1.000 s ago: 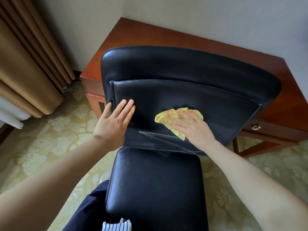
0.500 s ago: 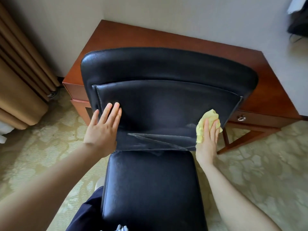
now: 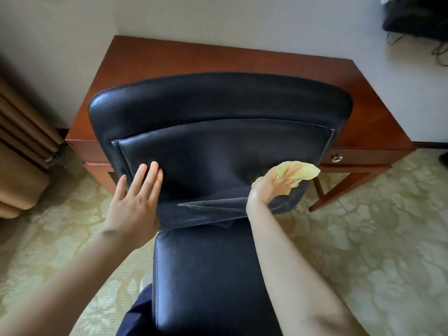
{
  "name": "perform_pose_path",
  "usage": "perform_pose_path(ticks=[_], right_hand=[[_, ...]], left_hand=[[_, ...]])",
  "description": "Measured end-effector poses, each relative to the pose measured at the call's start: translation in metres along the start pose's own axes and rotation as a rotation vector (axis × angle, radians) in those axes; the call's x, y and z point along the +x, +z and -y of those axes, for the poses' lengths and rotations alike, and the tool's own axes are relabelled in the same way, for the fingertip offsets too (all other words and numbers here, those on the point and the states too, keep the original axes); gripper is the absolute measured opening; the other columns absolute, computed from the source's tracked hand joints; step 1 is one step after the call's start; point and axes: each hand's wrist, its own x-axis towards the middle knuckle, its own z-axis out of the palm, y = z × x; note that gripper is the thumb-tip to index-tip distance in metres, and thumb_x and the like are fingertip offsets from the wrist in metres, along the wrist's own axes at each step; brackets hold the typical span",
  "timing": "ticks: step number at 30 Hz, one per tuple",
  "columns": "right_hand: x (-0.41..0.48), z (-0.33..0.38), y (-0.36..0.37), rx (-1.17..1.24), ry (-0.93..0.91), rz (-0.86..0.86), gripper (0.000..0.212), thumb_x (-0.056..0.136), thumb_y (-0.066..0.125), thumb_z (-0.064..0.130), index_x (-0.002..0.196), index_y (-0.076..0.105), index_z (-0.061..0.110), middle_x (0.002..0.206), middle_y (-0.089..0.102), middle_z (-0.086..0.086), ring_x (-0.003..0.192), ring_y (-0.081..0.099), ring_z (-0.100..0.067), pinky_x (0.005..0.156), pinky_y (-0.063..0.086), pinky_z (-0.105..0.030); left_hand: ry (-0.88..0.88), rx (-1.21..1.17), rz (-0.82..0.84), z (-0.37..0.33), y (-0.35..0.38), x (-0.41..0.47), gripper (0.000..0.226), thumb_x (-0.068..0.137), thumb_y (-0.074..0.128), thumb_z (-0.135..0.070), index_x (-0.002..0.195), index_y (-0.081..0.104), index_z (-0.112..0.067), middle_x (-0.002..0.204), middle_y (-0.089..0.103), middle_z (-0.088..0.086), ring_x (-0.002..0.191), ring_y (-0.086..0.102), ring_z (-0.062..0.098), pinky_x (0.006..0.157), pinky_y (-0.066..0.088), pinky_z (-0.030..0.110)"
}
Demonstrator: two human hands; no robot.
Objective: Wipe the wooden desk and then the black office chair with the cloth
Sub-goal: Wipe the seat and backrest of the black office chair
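Note:
The black office chair [image 3: 218,146] stands in front of me, its backrest toward the wooden desk [image 3: 169,61]. My left hand [image 3: 135,200] lies flat with straight fingers on the left side of the backrest's front panel. My right hand [image 3: 274,185] presses the yellow cloth [image 3: 303,170] against the lower right edge of the backrest, fingers stretched over the cloth. The cloth bulges out past the fingertips to the right.
The desk stands against the wall, with a drawer knob [image 3: 337,157] at its right front. Brown curtains [image 3: 21,146] hang at the left. Patterned carpet [image 3: 375,234] covers the floor. Dark cables and a dark object [image 3: 417,18] sit at the top right.
My right hand swept the cloth from the middle of the backrest to its lower right edge. The left hand stayed flat on the left side. The view shifted a little.

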Motion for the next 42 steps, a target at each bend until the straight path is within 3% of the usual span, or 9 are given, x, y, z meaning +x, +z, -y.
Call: perform_pose_path(ticks=[5,10,14,21,24,26,33,38,42], right_hand=[[-0.079,0.004,0.023,0.087,-0.165,0.253,0.042,0.087,0.003,0.074,0.121,-0.022,0.074,0.138,-0.031,0.042,0.136,-0.023,0.009,0.113,-0.012,-0.023],[-0.133,-0.017,0.018,-0.038,-0.310,0.592,0.049,0.100,0.011,0.052,0.138,-0.018,0.053,0.148,-0.023,0.032,0.141,-0.017,0.001,0.119,-0.006,-0.039],[-0.144,-0.003,-0.014,0.158,0.042,0.889,0.051,0.101,0.030,0.046,0.146,0.007,0.047,0.149,0.009,0.039,0.143,0.010,-0.002,0.117,0.018,-0.037],[-0.125,0.043,-0.080,0.128,0.278,1.110,0.042,0.101,0.032,0.043,0.139,0.039,0.028,0.131,0.052,0.003,0.117,0.052,-0.014,0.099,0.045,-0.035],[-0.129,0.060,-0.107,0.127,0.147,1.269,0.044,0.097,0.035,0.055,0.133,0.043,0.029,0.100,0.050,0.019,0.088,0.047,0.004,0.068,0.044,-0.009],[-0.131,0.060,-0.123,0.116,0.005,1.263,0.044,0.104,0.033,0.034,0.147,0.029,0.028,0.134,0.047,0.013,0.112,0.047,0.008,0.083,0.042,-0.004],[-0.144,0.074,-0.174,-0.472,-0.732,1.185,0.076,0.093,0.053,0.034,0.145,0.000,0.050,0.150,0.020,0.016,0.134,0.029,-0.010,0.107,0.038,-0.037],[-0.144,0.089,-0.198,-0.112,-0.294,1.394,0.080,0.084,0.066,0.033,0.140,0.016,0.059,0.140,0.038,0.031,0.127,0.042,0.005,0.096,0.045,-0.017],[-0.169,0.096,-0.202,0.083,-0.080,1.163,0.058,0.083,0.063,0.036,0.134,0.038,0.046,0.124,0.061,0.016,0.114,0.057,0.000,0.090,0.048,-0.023]], left_hand=[[0.024,-0.016,-0.018,0.004,0.001,0.001,0.094,0.094,0.036,-0.049,0.133,-0.037,-0.007,0.131,-0.050,0.010,0.144,-0.021,0.029,0.116,-0.001,0.046],[0.036,-0.066,-0.026,0.003,0.001,0.000,0.093,0.094,0.040,-0.048,0.138,-0.032,-0.009,0.135,-0.047,0.008,0.144,-0.022,0.028,0.116,-0.002,0.047],[0.032,-0.186,0.001,0.004,-0.007,-0.006,0.087,0.096,0.041,-0.045,0.147,-0.023,-0.016,0.141,-0.043,0.004,0.139,-0.030,0.023,0.116,-0.004,0.047],[-0.128,-1.275,-0.047,-0.039,-0.050,-0.047,0.065,0.094,0.055,-0.025,0.151,0.023,-0.025,0.152,0.031,-0.011,0.141,0.027,0.010,0.111,0.026,0.026],[-0.131,-1.761,-0.075,-0.066,-0.075,-0.077,0.041,0.095,0.053,-0.018,0.133,0.049,-0.031,0.119,0.062,-0.027,0.113,0.053,-0.009,0.090,0.039,0.008],[-0.195,-2.014,-0.058,-0.081,-0.087,-0.093,0.031,0.096,0.053,-0.024,0.126,0.054,-0.029,0.112,0.069,-0.014,0.106,0.062,0.001,0.090,0.048,0.020],[-0.232,-2.232,-0.096,-0.095,-0.100,-0.129,0.030,0.090,0.060,-0.009,0.118,0.063,-0.018,0.106,0.071,0.009,0.101,0.068,0.025,0.094,0.052,0.045],[-0.114,-2.284,-0.109,-0.074,-0.086,-0.149,0.030,0.095,0.053,-0.007,0.122,0.061,-0.018,0.109,0.070,0.009,0.101,0.067,0.028,0.081,0.057,0.041],[0.000,-2.267,-0.050,-0.040,-0.070,-0.165,0.032,0.096,0.049,-0.005,0.120,0.063,-0.021,0.112,0.070,0.007,0.106,0.065,0.028,0.089,0.052,0.043]])
